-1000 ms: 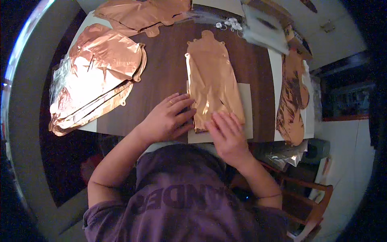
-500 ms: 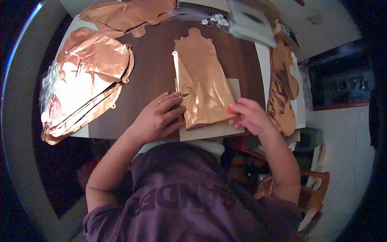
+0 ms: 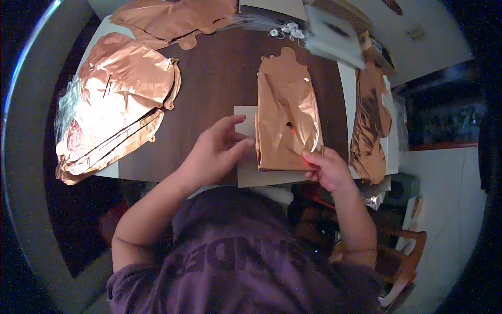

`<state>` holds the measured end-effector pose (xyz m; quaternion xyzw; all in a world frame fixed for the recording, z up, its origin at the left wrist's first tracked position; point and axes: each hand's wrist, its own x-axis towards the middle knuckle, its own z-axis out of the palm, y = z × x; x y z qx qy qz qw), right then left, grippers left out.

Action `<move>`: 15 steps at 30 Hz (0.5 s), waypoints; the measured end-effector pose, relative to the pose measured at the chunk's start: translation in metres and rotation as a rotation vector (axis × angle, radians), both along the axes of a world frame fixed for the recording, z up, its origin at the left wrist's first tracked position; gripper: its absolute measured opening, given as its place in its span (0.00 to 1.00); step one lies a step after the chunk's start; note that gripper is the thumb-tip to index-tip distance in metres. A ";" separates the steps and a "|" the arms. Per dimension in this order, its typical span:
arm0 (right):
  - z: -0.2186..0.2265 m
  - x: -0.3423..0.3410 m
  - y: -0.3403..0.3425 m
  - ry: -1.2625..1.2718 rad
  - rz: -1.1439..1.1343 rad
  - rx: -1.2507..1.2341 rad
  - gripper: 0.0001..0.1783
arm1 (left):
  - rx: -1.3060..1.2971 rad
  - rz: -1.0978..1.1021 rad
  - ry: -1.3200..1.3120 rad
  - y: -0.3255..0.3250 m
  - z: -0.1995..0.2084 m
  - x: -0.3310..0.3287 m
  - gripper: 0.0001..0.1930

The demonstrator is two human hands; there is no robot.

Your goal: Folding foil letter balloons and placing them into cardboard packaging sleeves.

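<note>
A flat copper-coloured foil balloon [image 3: 280, 99], folded into a long strip with small tabs at its far end, lies on the dark table before me. My right hand [image 3: 333, 171] pinches its near right corner between thumb and fingers. Something small and orange-red [image 3: 309, 161] shows at those fingertips; its kind is unclear. To the left of the strip, my left hand [image 3: 217, 152] hovers with fingers apart, holding nothing. A pale card [image 3: 251, 177] lies partly beneath the foil and partly under the left fingertips.
A bright heap of similar foil balloons [image 3: 123, 68] covers the table's left side. More foil [image 3: 167, 23] lies along the far edge, and another piece [image 3: 368, 128] on the right. White ribbon coils [image 3: 293, 32] sit near a translucent plastic package [image 3: 334, 39]. A wooden chair [image 3: 417, 246] stands at right.
The foil strip has shifted right and turned slightly, baring the card's left part. My left hand has come off its left edge and opened. My right hand keeps the near right corner.
</note>
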<state>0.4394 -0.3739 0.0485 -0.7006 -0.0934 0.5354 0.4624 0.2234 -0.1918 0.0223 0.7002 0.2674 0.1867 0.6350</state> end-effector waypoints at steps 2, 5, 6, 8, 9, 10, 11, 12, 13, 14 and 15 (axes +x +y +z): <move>-0.003 0.002 -0.005 0.036 -0.012 0.023 0.15 | -0.411 -0.070 0.013 -0.001 0.006 0.016 0.35; -0.007 0.004 -0.010 0.051 0.037 0.015 0.14 | -0.245 -0.130 0.177 0.001 0.008 0.034 0.39; -0.007 0.000 -0.008 0.013 0.027 0.065 0.12 | -0.241 -0.135 0.181 -0.001 0.005 0.036 0.39; -0.005 -0.001 -0.006 -0.020 0.008 0.118 0.10 | -0.217 -0.117 0.105 -0.003 -0.002 0.038 0.42; -0.003 0.001 -0.004 0.021 -0.020 0.093 0.11 | -0.214 -0.121 0.109 -0.003 -0.001 0.037 0.42; -0.002 0.004 -0.003 0.062 -0.047 0.069 0.12 | -0.193 -0.099 0.129 -0.004 0.001 0.037 0.42; -0.004 0.007 -0.003 0.064 -0.051 0.070 0.12 | -0.173 -0.077 0.149 -0.005 0.002 0.037 0.42; -0.006 0.010 -0.002 0.063 -0.045 0.091 0.11 | -0.171 -0.079 0.152 -0.006 0.002 0.037 0.42; -0.007 0.011 -0.002 0.061 -0.036 0.112 0.11 | -0.222 -0.063 0.143 -0.007 0.002 0.037 0.42; -0.007 0.010 -0.002 0.064 -0.036 0.114 0.11 | -0.272 -0.046 0.134 -0.007 0.001 0.036 0.42; -0.005 0.008 -0.001 -0.002 -0.029 0.092 0.12 | -0.271 -0.045 0.137 -0.008 -0.002 0.035 0.42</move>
